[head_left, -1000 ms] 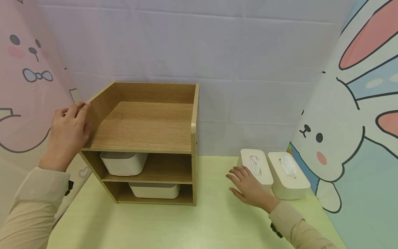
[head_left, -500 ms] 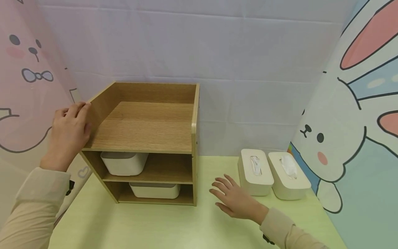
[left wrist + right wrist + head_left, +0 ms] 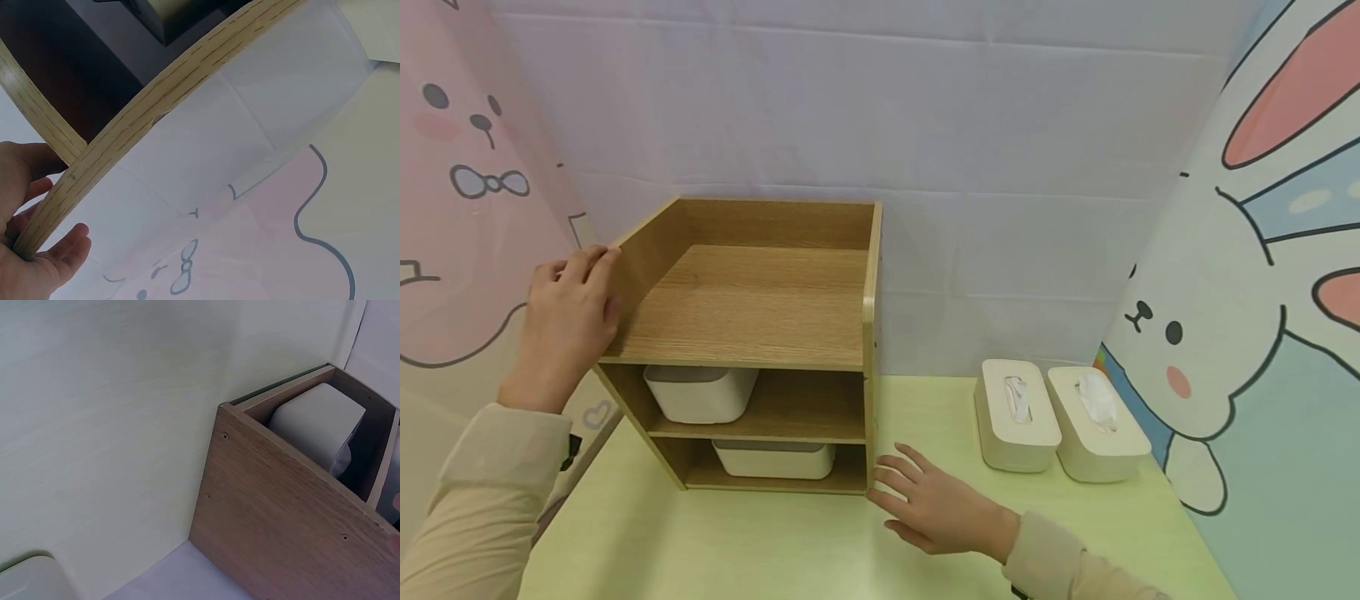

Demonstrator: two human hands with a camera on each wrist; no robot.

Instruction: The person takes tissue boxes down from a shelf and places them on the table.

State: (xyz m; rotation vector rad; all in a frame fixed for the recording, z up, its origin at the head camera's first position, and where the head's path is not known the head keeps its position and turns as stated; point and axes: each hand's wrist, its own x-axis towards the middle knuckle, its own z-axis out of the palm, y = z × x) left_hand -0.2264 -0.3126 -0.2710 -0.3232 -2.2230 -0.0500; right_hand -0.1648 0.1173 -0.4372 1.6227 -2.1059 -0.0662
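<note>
A wooden shelf unit [image 3: 747,312] stands at the back left of the table, its top board bare. My left hand [image 3: 568,323] grips the upper edge of its left side panel. In the left wrist view, the fingers and thumb of that hand lie on opposite sides of the panel's edge [image 3: 128,125]. My right hand [image 3: 938,507] has its fingers spread, fingertips right at the lower front edge of the right side panel [image 3: 281,519]. A white bin [image 3: 703,398] sits in the middle compartment, and another white bin [image 3: 773,462] sits in the bottom one.
Two cream tissue boxes, a left one [image 3: 1017,446] and a right one [image 3: 1101,465], stand side by side at the back right of the pale green table [image 3: 760,550]. A white cloth [image 3: 1000,125] hangs behind. Printed cartoon sheets [image 3: 1195,367] bound both sides.
My right hand has moved left and toward me, from beside the left tissue box to the shelf unit's right side. The left hand stays where it was.
</note>
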